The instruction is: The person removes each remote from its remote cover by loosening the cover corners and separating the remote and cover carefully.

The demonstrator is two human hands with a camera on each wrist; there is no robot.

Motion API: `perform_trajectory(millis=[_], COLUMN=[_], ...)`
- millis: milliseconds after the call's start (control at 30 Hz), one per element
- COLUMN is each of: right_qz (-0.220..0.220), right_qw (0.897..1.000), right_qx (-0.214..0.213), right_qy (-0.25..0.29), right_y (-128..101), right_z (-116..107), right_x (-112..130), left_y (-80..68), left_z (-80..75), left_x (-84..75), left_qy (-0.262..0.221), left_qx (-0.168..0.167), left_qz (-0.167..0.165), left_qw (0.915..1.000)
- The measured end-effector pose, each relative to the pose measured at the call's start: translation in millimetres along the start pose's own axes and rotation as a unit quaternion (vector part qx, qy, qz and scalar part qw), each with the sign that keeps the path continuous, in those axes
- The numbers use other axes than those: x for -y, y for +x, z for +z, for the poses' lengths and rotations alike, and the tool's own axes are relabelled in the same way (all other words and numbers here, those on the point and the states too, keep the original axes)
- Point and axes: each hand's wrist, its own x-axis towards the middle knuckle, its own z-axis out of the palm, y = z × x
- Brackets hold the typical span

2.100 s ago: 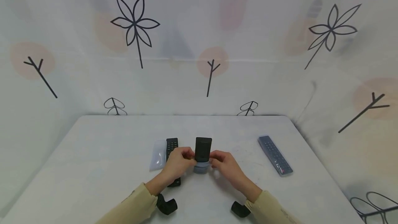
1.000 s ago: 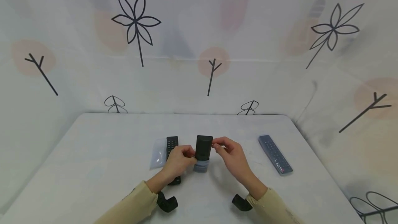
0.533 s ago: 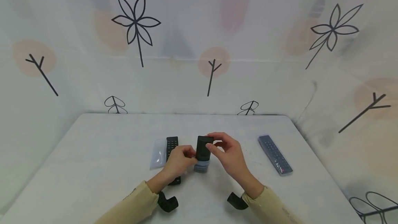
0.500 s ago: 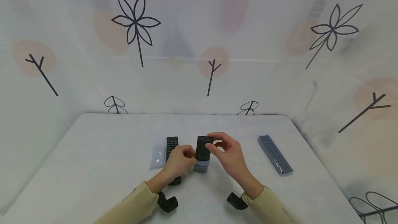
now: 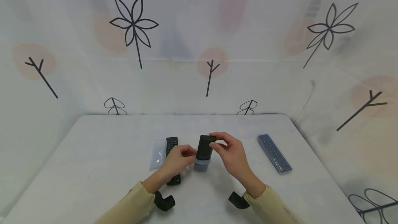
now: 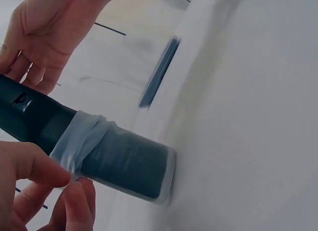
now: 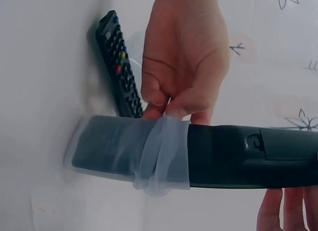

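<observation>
Hands (image 5: pixel 177 161) (image 5: pixel 231 155), black remote (image 5: pixel 204 147), translucent sleeve (image 5: pixel 201 164)

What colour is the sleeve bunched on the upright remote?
Translucent clear-white silicone sleeve on the black remote; right wrist view shows it best.

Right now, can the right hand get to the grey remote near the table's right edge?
Probably yes, once it lets go. The right hand pinches the top of the upright black remote. The table between it and the grey remote is bare, and that remote lies on the hand's own side.

Surface: white table (image 5: pixel 93 155)
Centre-left: black remote (image 5: pixel 171 144), clear sleeve (image 5: pixel 158 155) touching it
Far right: grey remote (image 5: pixel 274 153)
</observation>
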Motion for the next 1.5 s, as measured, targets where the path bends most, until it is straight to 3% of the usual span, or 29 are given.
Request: perform_trajectory(millis=[367, 700, 900, 1133, 1267, 1500], right_qz=[-0.003, -0.03, -0.038, -0.079, -0.091, -0.093], right_qw=[1.0, 0.999, 0.997, 0.988, 0.987, 0.99], right_qx=[-0.009, 0.021, 0.064, 0.12, 0.122, 0.102], right_qy=[0.001, 0.01, 0.025, 0.054, 0.047, 0.033], right_y=[-2.3, -3.9, -5.1, -5.4, -5.4, -3.6], right_z=[-4.5, -8.5, -9.5, -9.9, -11.1, -14.4], right_x=[7.9, 12.7, 14.4, 12.9, 10.6, 6.7], left_y=[1.4, 3.3, 5.3, 3.9, 2.7, 3.3], left_z=[-11.7, -12.9, -11.5, -12.9, -13.8, -15.2], left_x=[-5.3, -8.3, -8.1, -8.0, -8.3, -8.5], left_qy=[-0.067, -0.067, -0.072, -0.048, -0.04, -0.058], left_qx=[0.03, 0.005, -0.003, 0.037, 0.047, 0.022], left_qz=[0.004, -0.007, -0.035, -0.021, -0.003, -0.016], left_qw=[0.9973, 0.9977, 0.9968, 0.998, 0.9981, 0.998])
